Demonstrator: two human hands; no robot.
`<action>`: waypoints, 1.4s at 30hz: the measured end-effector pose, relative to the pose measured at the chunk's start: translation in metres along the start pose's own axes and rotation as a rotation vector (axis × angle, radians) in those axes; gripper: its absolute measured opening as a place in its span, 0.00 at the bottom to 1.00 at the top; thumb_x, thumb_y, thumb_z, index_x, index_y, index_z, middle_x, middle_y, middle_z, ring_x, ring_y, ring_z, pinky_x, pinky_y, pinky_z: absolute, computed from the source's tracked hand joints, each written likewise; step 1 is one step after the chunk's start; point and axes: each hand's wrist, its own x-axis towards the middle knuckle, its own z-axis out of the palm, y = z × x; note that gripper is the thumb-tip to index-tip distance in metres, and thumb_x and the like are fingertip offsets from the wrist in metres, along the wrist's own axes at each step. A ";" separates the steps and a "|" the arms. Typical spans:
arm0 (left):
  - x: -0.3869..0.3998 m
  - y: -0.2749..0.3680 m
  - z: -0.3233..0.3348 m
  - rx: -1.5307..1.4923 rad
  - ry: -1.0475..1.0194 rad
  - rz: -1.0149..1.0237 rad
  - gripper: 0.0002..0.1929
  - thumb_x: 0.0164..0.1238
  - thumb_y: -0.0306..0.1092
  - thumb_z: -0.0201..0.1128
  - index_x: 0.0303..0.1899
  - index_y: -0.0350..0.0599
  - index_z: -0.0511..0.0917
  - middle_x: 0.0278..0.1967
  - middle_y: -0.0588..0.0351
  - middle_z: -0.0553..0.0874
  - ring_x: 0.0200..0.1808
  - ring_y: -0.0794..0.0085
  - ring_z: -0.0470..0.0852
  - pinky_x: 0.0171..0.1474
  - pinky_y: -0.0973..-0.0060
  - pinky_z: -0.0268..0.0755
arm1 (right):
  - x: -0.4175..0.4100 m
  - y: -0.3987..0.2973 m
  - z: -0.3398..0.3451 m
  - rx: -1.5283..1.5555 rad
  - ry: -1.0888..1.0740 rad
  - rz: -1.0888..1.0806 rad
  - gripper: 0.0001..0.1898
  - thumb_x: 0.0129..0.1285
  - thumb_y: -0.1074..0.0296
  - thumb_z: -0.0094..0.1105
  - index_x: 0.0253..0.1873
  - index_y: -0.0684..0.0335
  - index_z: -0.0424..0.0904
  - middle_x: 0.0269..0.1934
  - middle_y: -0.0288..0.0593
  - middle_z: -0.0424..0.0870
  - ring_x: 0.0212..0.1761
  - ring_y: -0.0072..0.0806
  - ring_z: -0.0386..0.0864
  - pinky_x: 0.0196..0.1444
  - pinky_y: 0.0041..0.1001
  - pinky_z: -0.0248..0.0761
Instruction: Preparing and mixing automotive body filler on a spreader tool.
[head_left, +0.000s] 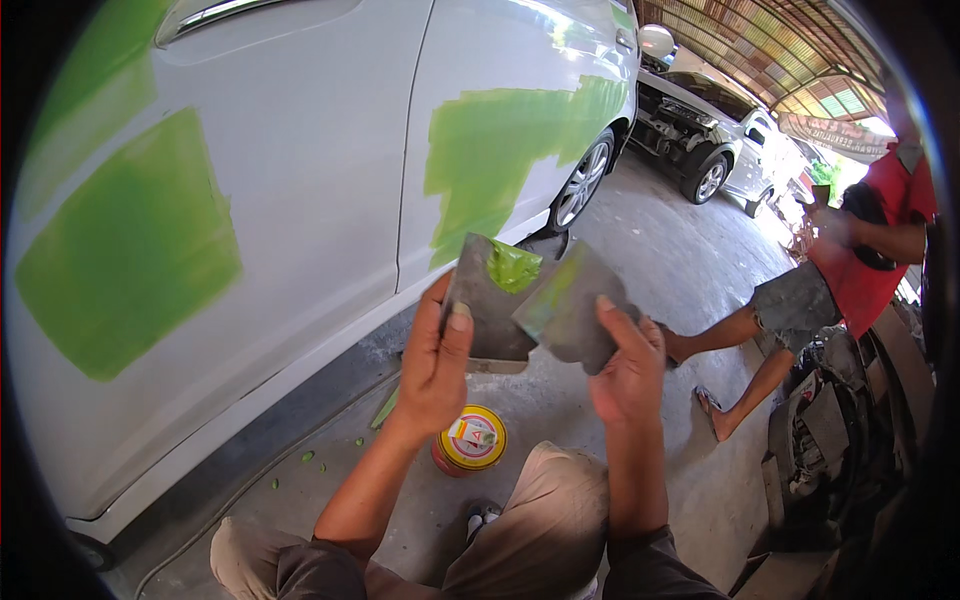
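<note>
My left hand (439, 360) grips a grey mixing plate (491, 322) by its left edge, thumb on top. A wet lump of bright green body filler (514, 267) sits near the plate's upper end. In my right hand (628, 367) is a flat grey filler spreader (574, 307), streaked with green. Its lower left corner overlaps the plate in view; whether they touch I cannot tell. Beyond my hands stands a white car (315, 135). Green filler covers one broad patch (135, 247) on the near door and another patch (502, 150) towards the wheel.
A tin with a yellow-rimmed lid (472, 439) stands on the concrete floor below my hands. A hose (247, 487) runs along the car. Another person (862, 247) in red stands at right, near piled car parts (817, 435). A silver car (705, 120) without its front bumper is parked behind.
</note>
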 end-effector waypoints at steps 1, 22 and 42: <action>-0.002 0.002 0.003 0.000 -0.001 0.000 0.25 0.90 0.41 0.51 0.77 0.35 0.66 0.67 0.52 0.80 0.68 0.73 0.74 0.74 0.73 0.62 | 0.001 0.005 0.002 0.001 0.001 -0.001 0.13 0.73 0.74 0.67 0.59 0.68 0.86 0.53 0.43 0.91 0.53 0.29 0.89 0.58 0.31 0.81; 0.004 0.003 -0.004 0.111 -0.036 -0.050 0.23 0.89 0.37 0.52 0.75 0.35 0.68 0.61 0.56 0.83 0.61 0.79 0.77 0.65 0.78 0.68 | -0.005 -0.003 0.012 -1.381 -0.112 -0.971 0.25 0.50 0.84 0.66 0.56 0.63 0.91 0.48 0.48 0.86 0.47 0.44 0.79 0.52 0.35 0.74; -0.005 -0.005 0.006 0.488 0.016 0.160 0.22 0.90 0.36 0.47 0.73 0.31 0.67 0.55 0.47 0.84 0.53 0.72 0.83 0.56 0.73 0.79 | -0.016 0.008 0.037 -1.247 -0.263 -0.872 0.27 0.52 0.82 0.68 0.61 0.61 0.90 0.48 0.44 0.82 0.43 0.39 0.75 0.47 0.33 0.72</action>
